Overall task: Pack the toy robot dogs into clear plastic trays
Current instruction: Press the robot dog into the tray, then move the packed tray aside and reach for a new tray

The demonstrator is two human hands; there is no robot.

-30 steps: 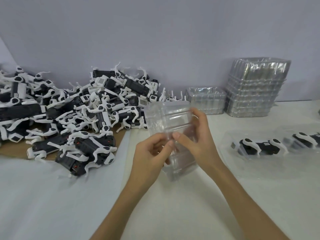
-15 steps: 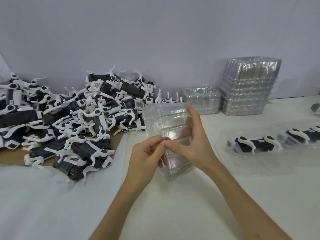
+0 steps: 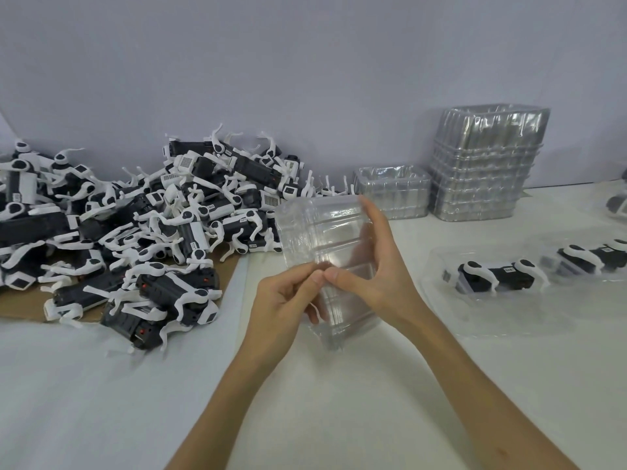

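Clear plastic tray (image 3: 319, 228) was held up over the white table (image 3: 373, 385) on my feed, the left hand (image 3: 278, 310) pinching its near edge and the right hand (image 3: 383, 276) curled round its right side. I saw the toy robot dogs (image 3: 190, 228) heaped at left, one packed dog (image 3: 492, 274) at right.

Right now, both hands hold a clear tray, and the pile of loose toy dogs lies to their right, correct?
Not quite. The head view shows the pile of loose toy dogs to the left of the hands, not the right. The left hand and the right hand do both hold the clear tray.
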